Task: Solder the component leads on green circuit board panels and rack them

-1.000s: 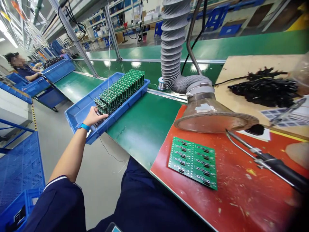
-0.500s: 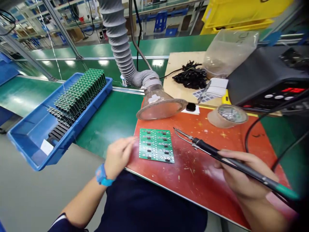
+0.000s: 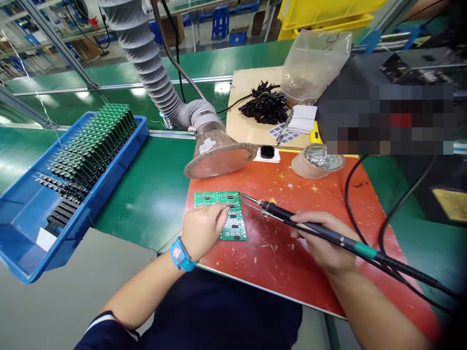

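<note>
A green circuit board (image 3: 239, 221) with rows of small black parts lies flat on the red work mat (image 3: 270, 272). My left hand (image 3: 204, 228) is over the board's left part and covers some of it. Its fingers are curled together, and what they hold, if anything, is hidden. In my right hand (image 3: 328, 238) is a soldering iron (image 3: 292, 216), gripped like a pen, with a thin metal tube along its front. The iron's tip is at the board's upper right corner; I cannot tell whether it touches.
A fume hose with a clear hood (image 3: 221, 158) hangs behind the board. On the left, a blue bin (image 3: 120, 165) holds stacked boards. A tape-like roll (image 3: 317, 160), black cables (image 3: 264, 104) and a plastic bag (image 3: 315, 63) are at the back right. Cords (image 3: 350, 194) run along the right.
My left hand has moved from beside the board to over it. My right hand has brought the soldering iron's tip to the board's upper right corner. The view has shifted too.
</note>
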`<state>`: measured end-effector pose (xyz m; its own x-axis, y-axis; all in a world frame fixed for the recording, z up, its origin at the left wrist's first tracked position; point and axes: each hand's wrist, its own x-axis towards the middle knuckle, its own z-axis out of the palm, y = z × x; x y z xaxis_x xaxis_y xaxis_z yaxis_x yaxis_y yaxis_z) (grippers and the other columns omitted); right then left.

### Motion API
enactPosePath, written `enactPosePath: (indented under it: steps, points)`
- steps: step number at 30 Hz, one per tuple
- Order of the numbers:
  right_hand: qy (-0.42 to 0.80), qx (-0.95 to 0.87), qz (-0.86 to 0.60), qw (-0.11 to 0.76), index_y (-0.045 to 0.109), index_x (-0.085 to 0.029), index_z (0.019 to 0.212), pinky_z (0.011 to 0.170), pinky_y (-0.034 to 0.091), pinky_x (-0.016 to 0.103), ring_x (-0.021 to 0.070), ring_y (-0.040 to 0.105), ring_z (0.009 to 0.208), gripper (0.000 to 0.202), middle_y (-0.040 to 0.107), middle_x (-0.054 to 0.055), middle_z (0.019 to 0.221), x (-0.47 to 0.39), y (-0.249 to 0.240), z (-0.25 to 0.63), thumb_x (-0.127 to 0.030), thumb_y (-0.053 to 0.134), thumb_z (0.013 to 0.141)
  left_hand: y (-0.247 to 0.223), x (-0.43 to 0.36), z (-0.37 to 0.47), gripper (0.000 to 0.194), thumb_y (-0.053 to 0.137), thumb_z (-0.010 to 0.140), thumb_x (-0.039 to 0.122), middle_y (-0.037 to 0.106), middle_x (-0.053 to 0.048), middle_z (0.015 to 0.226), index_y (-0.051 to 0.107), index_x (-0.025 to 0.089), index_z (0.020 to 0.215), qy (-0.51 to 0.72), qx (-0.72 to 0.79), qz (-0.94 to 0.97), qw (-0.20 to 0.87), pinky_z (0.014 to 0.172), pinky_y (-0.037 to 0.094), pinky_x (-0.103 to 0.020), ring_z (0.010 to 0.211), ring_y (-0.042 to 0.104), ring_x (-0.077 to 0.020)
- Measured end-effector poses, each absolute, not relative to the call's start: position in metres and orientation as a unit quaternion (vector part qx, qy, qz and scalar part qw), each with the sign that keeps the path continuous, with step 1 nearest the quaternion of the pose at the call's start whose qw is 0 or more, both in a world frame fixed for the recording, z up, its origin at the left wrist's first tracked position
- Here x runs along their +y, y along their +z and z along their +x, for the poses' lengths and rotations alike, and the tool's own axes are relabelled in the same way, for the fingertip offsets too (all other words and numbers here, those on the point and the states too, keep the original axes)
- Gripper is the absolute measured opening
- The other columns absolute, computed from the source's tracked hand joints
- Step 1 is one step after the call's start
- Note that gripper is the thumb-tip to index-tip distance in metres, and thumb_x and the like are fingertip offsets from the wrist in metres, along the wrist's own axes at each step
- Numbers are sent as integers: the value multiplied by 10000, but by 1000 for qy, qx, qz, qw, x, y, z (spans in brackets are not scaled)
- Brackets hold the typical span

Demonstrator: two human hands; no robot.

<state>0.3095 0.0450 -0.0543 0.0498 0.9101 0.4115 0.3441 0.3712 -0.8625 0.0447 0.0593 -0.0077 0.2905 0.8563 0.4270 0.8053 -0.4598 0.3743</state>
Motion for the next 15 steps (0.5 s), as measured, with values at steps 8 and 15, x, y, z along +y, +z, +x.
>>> enactPosePath:
  steps: [8,15]
  points:
    - [279,-659,-469,518,699,-264,915,534,527,237,113,610,520,88,670,-12,710,46,-47,307,-249,677,832,-8,61,48,123,599,919,235,762,-25,761,709,185,894,285,529,798,35,556,478,-265,614,699,-179]
    - [287,-657,-465,519,699,-266,918,553,512,264,128,609,550,88,668,0,726,46,-48,307,-260,684,831,-8,65,51,112,603,917,226,766,-10,788,710,195,902,270,537,799,25,565,463,-242,637,702,-164]
